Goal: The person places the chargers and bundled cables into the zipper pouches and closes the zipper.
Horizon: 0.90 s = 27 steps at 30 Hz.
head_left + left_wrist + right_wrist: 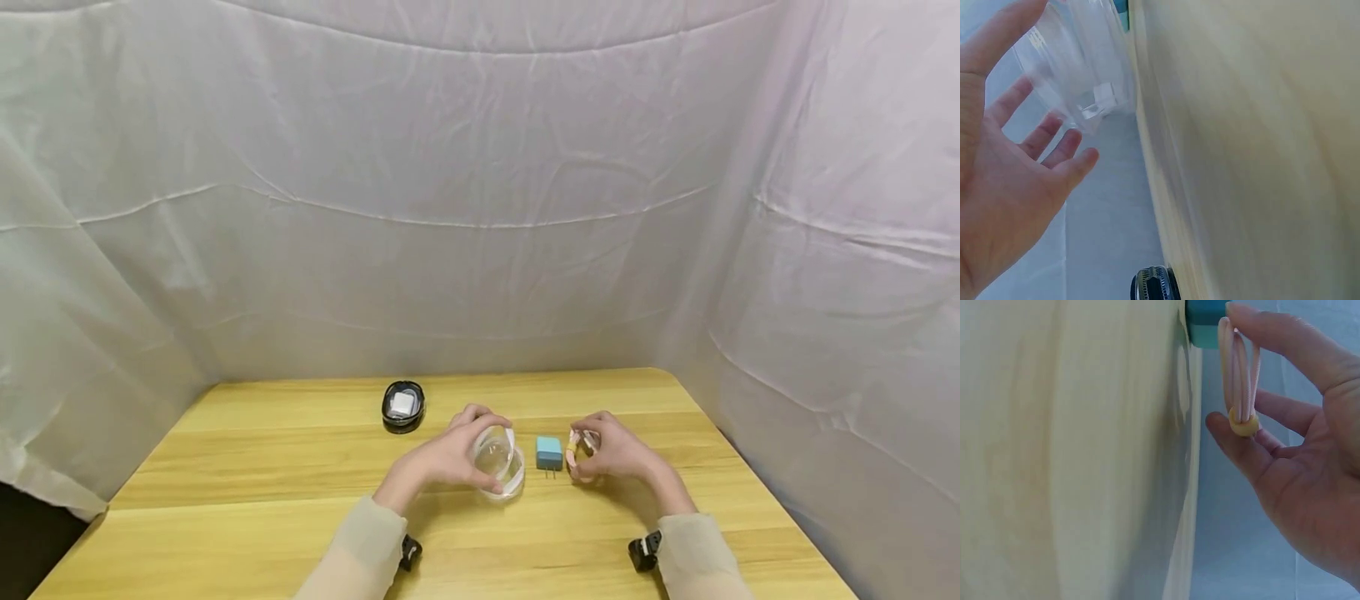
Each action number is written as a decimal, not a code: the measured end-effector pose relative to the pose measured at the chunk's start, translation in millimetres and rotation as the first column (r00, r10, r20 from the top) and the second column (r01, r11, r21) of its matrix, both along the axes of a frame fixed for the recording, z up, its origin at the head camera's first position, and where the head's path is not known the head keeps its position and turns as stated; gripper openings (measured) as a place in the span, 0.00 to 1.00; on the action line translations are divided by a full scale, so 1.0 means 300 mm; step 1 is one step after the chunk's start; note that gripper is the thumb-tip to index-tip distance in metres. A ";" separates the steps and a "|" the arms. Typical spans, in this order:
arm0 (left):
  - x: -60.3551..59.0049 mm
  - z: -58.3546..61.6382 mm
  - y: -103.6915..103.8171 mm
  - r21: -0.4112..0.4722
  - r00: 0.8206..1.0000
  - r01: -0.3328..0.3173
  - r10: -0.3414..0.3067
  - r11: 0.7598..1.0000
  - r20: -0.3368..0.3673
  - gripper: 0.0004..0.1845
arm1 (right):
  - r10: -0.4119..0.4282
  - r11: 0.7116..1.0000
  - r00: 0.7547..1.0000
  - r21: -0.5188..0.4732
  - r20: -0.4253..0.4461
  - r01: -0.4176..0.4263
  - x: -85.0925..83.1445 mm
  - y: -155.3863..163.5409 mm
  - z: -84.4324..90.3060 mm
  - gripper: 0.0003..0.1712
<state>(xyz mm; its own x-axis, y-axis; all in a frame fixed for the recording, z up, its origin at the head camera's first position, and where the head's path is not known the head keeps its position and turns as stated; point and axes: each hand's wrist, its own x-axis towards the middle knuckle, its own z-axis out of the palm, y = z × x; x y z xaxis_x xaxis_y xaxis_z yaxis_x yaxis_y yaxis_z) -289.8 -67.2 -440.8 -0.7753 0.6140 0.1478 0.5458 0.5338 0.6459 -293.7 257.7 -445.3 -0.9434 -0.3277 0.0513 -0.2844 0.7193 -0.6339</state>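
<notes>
White sheeting walls in a pale wooden table (300,500). The left hand (442,460) curls around a clear round plastic case (498,462), tilting it open. The right hand (611,454) pinches a coiled pink cable (1239,375) tied with a yellow band, right of a blue charger plug (549,452). A black oval case (403,406) sits farther left.

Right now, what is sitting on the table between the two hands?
A small blue plug-in charger block lies on the wooden table, between the clear round plastic container in the left hand and the bundled pink cable in the right hand, seen in the head view.
</notes>
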 end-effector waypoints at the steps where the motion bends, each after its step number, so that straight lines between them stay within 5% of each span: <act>1: 0.001 -0.002 -0.003 0.002 1.000 0.004 -0.004 1.000 -0.004 0.50 | 0.004 1.000 1.000 -0.004 -0.006 -0.004 0.000 -0.003 0.002 0.52; 12: 0.021 0.004 -0.016 -0.008 1.000 0.023 -0.023 1.000 -0.006 0.43 | 0.060 0.996 0.997 -0.055 -0.057 -0.064 0.012 -0.056 0.039 0.47; 27: 0.028 0.003 -0.012 -0.005 0.999 0.045 -0.045 0.999 0.030 0.41 | 0.148 0.973 0.989 -0.180 -0.014 -0.148 0.036 -0.157 0.057 0.47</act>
<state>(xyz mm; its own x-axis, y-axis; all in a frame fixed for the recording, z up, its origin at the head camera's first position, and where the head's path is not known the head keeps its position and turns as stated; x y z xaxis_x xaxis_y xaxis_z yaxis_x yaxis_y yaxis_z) -281.3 -70.9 -439.8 -0.7511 0.6489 0.1215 0.5499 0.5131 0.6591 -283.0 210.7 -428.1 -0.8851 -0.4491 0.1222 -0.3792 0.5435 -0.7489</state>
